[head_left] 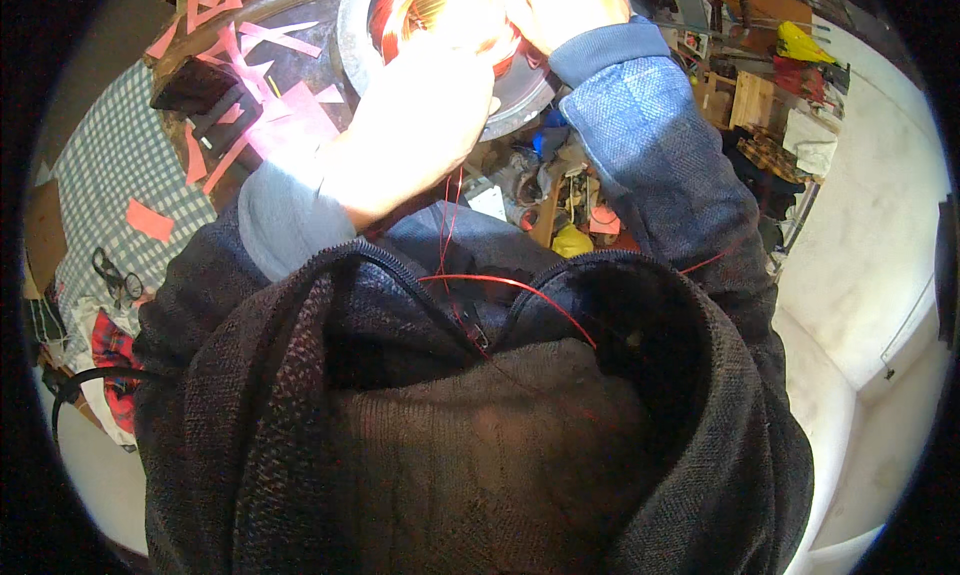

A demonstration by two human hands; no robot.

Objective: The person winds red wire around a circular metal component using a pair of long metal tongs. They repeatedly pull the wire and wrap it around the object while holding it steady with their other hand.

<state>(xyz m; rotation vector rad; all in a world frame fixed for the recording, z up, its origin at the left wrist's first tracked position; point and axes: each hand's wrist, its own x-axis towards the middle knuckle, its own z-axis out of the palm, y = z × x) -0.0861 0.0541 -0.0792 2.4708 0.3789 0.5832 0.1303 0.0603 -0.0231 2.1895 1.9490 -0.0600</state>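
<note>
A round grey metal motor housing stands at the top of the view, with copper wire windings bunched inside it. My left hand reaches over its near rim with fingers curled in against the windings; bright glare washes out the fingertips. At the right side of the windings, my right hand is bent inward, its fingers closed and partly cut off by the top edge. What either hand pinches cannot be made out. Thin red wires hang below my left hand toward my lap, and a red sleeve curves across my jacket.
Pink paper strips and a black-handled tool lie left of the housing. A checkered cloth with scissors is farther left. Mixed scraps and a yellow object sit below the housing. Wooden pieces are piled at the right.
</note>
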